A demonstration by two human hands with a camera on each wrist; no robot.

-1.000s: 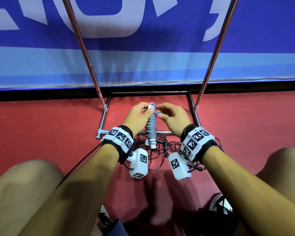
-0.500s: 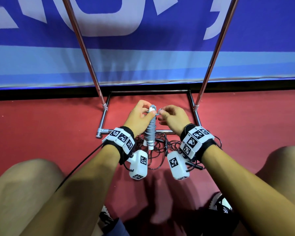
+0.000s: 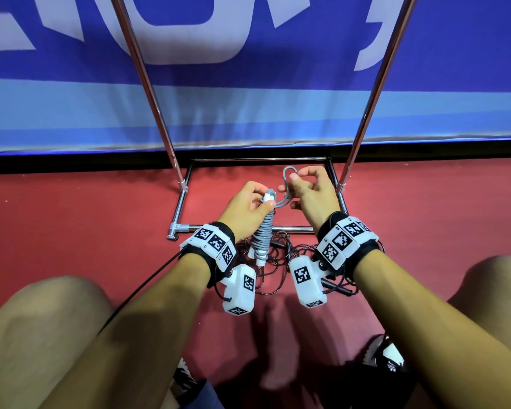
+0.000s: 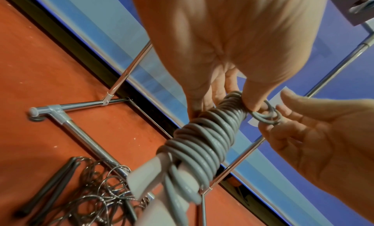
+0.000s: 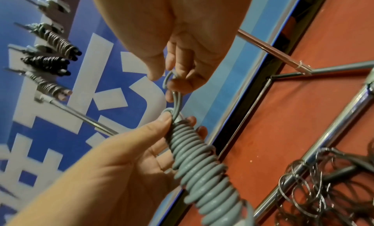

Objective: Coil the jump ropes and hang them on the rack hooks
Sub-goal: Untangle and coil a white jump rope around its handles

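Since a second ago the right hand [image 3: 313, 191] has drawn away toward 1 o'clock, pulling a loop of cord [image 3: 288, 175] out from the top of the gray jump rope [image 3: 264, 231]. Its fingers pinch that loop. The left hand [image 3: 245, 206] grips the coiled bundle's upper end, thumb pressing the wraps, white handles hanging below. Behind lies the rack base [image 3: 183, 208] on the red floor [image 3: 71, 225], a loose black rope [image 3: 281, 261] heaped at 6 o'clock.

I cannot read any word here. The blue wall banner [image 3: 278, 84] carries large white letter shapes, cut off, and the white wristbands [image 3: 216, 242] show only black square codes.
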